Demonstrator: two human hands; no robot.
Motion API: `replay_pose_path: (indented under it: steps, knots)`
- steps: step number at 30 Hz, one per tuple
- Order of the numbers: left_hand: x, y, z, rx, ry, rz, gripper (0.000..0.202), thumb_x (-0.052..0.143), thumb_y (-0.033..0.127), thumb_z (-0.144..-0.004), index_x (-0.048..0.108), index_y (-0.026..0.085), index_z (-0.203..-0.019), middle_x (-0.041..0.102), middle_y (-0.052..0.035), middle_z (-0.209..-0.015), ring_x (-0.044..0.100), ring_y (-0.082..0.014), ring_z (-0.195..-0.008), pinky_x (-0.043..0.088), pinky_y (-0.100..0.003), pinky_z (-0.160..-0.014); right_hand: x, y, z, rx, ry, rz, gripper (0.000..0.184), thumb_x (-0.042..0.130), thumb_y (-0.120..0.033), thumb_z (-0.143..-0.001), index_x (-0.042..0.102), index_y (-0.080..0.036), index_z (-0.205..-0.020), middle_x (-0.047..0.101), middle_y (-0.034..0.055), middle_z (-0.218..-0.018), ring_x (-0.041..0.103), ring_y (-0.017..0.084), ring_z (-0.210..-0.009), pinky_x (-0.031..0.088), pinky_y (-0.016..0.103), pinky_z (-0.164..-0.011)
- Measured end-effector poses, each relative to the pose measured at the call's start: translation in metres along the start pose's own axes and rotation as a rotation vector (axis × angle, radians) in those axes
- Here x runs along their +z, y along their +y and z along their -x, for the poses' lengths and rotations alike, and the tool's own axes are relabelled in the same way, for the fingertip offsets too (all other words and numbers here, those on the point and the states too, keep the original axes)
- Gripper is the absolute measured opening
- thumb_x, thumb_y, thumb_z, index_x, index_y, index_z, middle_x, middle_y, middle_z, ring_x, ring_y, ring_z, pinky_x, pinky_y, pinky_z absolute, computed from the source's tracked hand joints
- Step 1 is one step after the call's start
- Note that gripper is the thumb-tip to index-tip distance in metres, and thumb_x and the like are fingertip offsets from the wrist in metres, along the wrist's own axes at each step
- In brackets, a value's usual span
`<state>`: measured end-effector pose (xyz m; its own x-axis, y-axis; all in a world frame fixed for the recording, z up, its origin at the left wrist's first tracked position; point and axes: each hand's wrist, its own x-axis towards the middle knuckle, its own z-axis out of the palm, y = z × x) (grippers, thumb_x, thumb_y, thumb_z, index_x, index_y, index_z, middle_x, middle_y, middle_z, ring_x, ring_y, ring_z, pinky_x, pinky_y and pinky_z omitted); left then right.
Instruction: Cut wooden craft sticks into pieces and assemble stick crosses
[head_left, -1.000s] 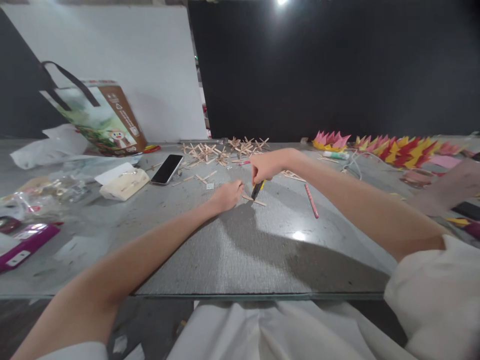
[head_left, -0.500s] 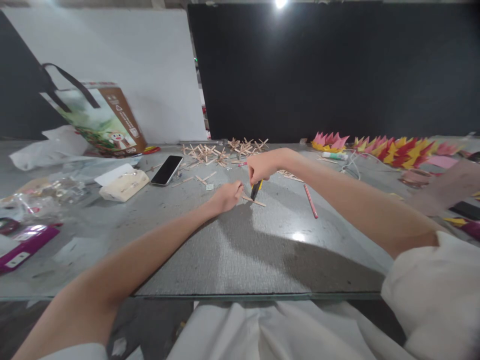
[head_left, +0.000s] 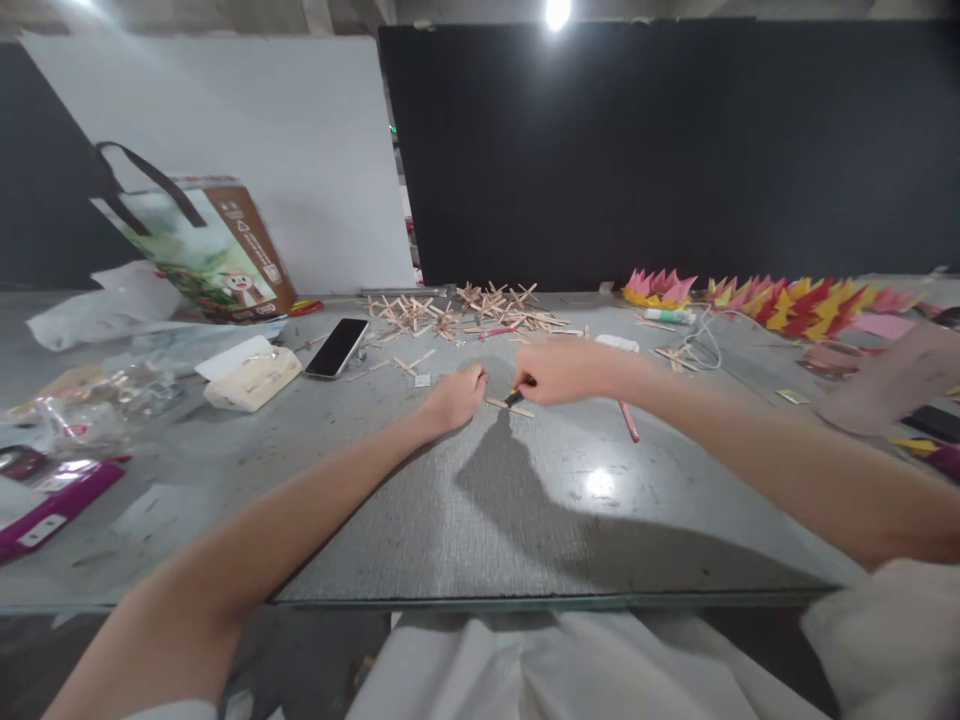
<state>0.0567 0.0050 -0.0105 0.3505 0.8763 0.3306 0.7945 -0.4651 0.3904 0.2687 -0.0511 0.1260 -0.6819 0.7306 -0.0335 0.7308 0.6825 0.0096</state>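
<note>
My right hand (head_left: 559, 371) is closed around a black and yellow utility knife (head_left: 514, 397), most of it hidden in the fist. The knife's tip end meets a thin wooden stick (head_left: 523, 411) lying on the grey tabletop. At the stick's left end, my left hand (head_left: 456, 398) rests on the table with its fingers pinched together; the stick's end disappears at those fingertips. Just right of my right wrist lies a red pencil (head_left: 630, 422), partly covered by the forearm.
Behind the hands are piles of crossed wooden sticks (head_left: 412, 313). To the left are a phone (head_left: 337, 348), a tissue pack (head_left: 253, 378) and a shopping bag (head_left: 217, 250). Pink, red and yellow paper crafts (head_left: 810, 305) and a white cable (head_left: 706, 340) lie right.
My right hand has dropped lower and tilted over, bringing the knife from nearly upright to a flatter slant at the stick. My left hand stays at the stick's end. The view has shifted slightly.
</note>
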Motion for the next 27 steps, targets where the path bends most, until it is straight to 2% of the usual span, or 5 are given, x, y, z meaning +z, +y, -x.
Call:
replay_pose_path:
  steps: [6, 11, 16, 22, 27]
  knots:
    - [-0.001, -0.009, 0.0, -0.076, 0.288, 0.101, 0.036, 0.024, 0.027, -0.112, 0.053, 0.017, -0.131, 0.066, -0.0043, -0.078, 0.066, -0.0237, -0.074, 0.044, -0.033, -0.075, 0.04, 0.017, 0.05, 0.185, 0.409, -0.284, 0.035, 0.052, -0.034, -0.1, 0.082, -0.031, -0.118, 0.078, 0.0033, -0.083, 0.051, 0.015, -0.053, 0.032, 0.03, -0.055]
    - [-0.002, -0.009, 0.002, -0.044, 0.327, 0.17, 0.032, 0.032, 0.024, -0.109, 0.053, 0.017, -0.132, 0.058, 0.0017, -0.065, 0.06, -0.0212, -0.061, 0.043, -0.032, -0.068, 0.092, 0.03, 0.05, 0.242, 0.822, -0.59, 0.046, 0.047, -0.045, -0.106, 0.073, -0.02, -0.135, 0.074, 0.006, -0.082, 0.058, 0.018, -0.065, 0.043, 0.03, -0.063]
    - [-0.003, -0.004, 0.005, 0.044, 0.277, 0.252, 0.041, 0.038, 0.02, -0.106, 0.045, 0.016, -0.146, 0.074, -0.0016, -0.084, 0.065, -0.0175, -0.067, 0.048, -0.03, -0.074, 0.126, 0.011, 0.034, 0.253, 0.771, -0.738, 0.049, 0.047, -0.047, -0.107, 0.061, -0.019, -0.145, 0.066, 0.0011, -0.079, 0.057, 0.016, -0.068, 0.045, 0.029, -0.068]
    - [-0.003, -0.002, 0.008, 0.055, 0.277, 0.31, 0.055, 0.038, 0.018, -0.103, 0.033, 0.018, -0.158, 0.078, -0.0046, -0.101, 0.063, -0.0157, -0.064, 0.048, -0.03, -0.07, 0.129, -0.003, 0.034, 0.213, 0.756, -0.835, 0.048, 0.04, -0.051, -0.11, 0.054, -0.026, -0.149, 0.057, -0.0016, -0.077, 0.05, 0.016, -0.062, 0.042, 0.029, -0.063]
    - [-0.003, -0.002, 0.008, 0.089, 0.233, 0.3, 0.064, 0.041, 0.017, -0.101, 0.025, 0.018, -0.163, 0.079, -0.0057, -0.105, 0.07, -0.0171, -0.078, 0.051, -0.03, -0.08, 0.128, -0.001, 0.038, 0.18, 0.702, -0.766, 0.049, 0.035, -0.051, -0.111, 0.052, -0.027, -0.15, 0.06, 0.0007, -0.082, 0.052, 0.018, -0.065, 0.044, 0.03, -0.065]
